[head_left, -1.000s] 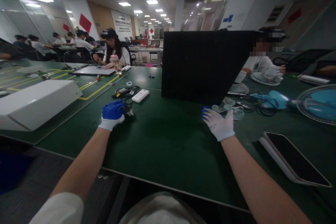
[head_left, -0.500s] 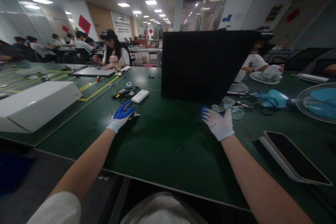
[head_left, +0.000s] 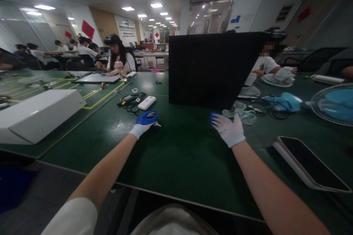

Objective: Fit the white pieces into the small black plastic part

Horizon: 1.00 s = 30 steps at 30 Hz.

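Note:
My left hand (head_left: 144, 122), in a white glove with blue palm and fingers, is over the green table with its fingers curled. A small silvery piece (head_left: 157, 124), rather like a key, pokes out under its fingertips; the rest is hidden. Beyond it lie a white oblong device (head_left: 147, 102) and a tangle of black cable (head_left: 132, 100). My right hand (head_left: 228, 130), gloved the same way, has its fingers spread and holds nothing. Several clear round plastic pieces (head_left: 248, 118) lie just behind its thumb.
A large black panel (head_left: 209, 69) stands upright ahead. To the left is a long white box (head_left: 41, 112). A dark-screened tablet-like device (head_left: 311, 163) rests at right, near a blue fan (head_left: 336, 104). Two people in headsets sit across the table (head_left: 176, 176).
My left hand has moved right, carrying the small silvery piece with it. The right hand is almost still. The view has tilted slightly.

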Tool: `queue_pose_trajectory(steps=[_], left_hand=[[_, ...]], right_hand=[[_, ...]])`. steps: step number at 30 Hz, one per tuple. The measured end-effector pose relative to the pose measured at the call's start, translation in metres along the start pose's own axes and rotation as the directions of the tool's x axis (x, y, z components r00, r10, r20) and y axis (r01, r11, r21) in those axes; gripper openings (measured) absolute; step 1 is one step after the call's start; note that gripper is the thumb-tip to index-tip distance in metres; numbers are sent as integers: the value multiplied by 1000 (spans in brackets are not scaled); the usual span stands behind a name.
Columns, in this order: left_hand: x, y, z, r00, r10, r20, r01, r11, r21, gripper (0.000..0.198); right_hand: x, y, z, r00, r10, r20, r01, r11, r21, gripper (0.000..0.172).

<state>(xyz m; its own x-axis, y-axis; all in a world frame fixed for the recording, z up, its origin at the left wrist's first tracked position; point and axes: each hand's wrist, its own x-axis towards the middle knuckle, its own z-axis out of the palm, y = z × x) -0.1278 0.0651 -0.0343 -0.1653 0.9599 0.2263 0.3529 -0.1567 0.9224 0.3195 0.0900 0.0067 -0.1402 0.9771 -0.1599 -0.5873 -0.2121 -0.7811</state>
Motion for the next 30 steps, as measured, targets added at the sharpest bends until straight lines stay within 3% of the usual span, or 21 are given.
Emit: queue_pose_trajectory(steps=[9,15,21,26,30], left_hand=[[-22,59,131,972,37,232,-29,999,-38,61],[-42,95,184,961,5,275,-13,999,30,62],[-45,103,202,980,-31,197,27,999,27,53],[-44,100,194,994,-41,97,51,993,-108,40],[-39,101,179,983,-186,1,176,931,-318,45]], right_hand=[[0,1,3,1000,0,-7,-1,999,-50,88],[-5,2,10,999,32,-19,-34,992,-120,87],[-9,11,18,996,60,64,-48,983,-177,82],[-7,14,18,995,77,65,-61,972,-229,88],[-1,14,12,994,66,91,-37,956,-292,89]])
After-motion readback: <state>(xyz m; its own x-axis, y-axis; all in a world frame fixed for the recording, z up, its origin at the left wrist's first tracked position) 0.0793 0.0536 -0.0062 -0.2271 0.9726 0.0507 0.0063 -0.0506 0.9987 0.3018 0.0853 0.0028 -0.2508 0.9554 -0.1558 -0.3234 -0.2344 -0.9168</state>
